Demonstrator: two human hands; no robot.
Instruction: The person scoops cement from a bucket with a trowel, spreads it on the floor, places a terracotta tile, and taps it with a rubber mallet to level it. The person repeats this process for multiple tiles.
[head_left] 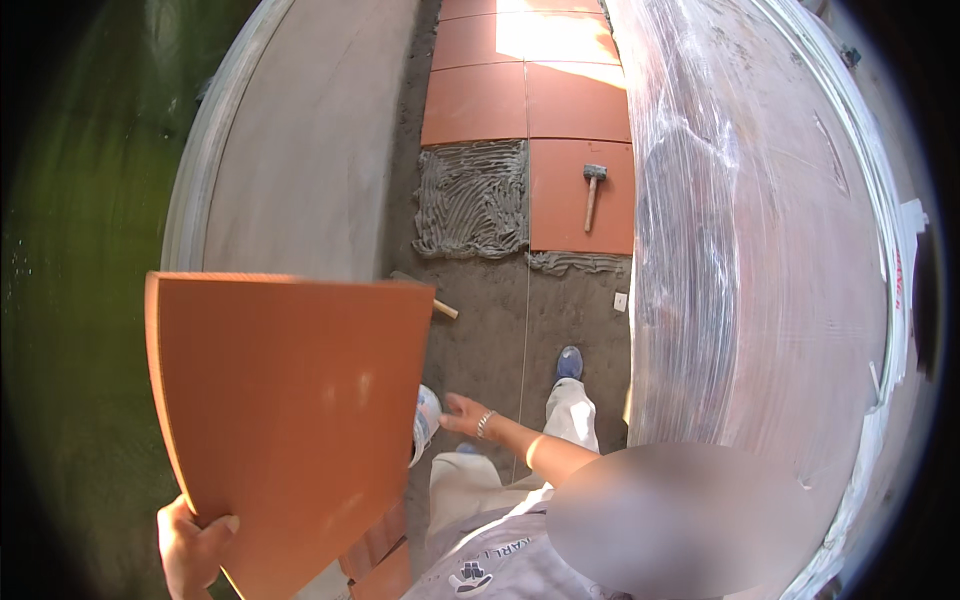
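My left hand (pixel 192 545) grips a large square terracotta tile (pixel 300 420) by its lower left edge, thumb on the face. The tile is raised and tilted, hiding much of the left foreground. To its right, my right hand (pixel 462 415) reaches out with nothing in it, fingers apart, close to a white bucket (pixel 426 418) partly covered by the tile. Ahead on the floor lies a patch of combed grey mortar (pixel 470 198), bordered by laid tiles (pixel 475 105) beyond it. A rubber mallet (pixel 592 190) rests on the laid tile (pixel 555 210) right of the patch.
A taut string (pixel 525 330) runs lengthwise over the floor. Low walls flank the strip: a bare one (pixel 300 140) left, a plastic-wrapped one (pixel 690 250) right. A wooden-handled tool (pixel 445 309) shows past the tile; more tiles (pixel 385 575) are stacked beside my legs.
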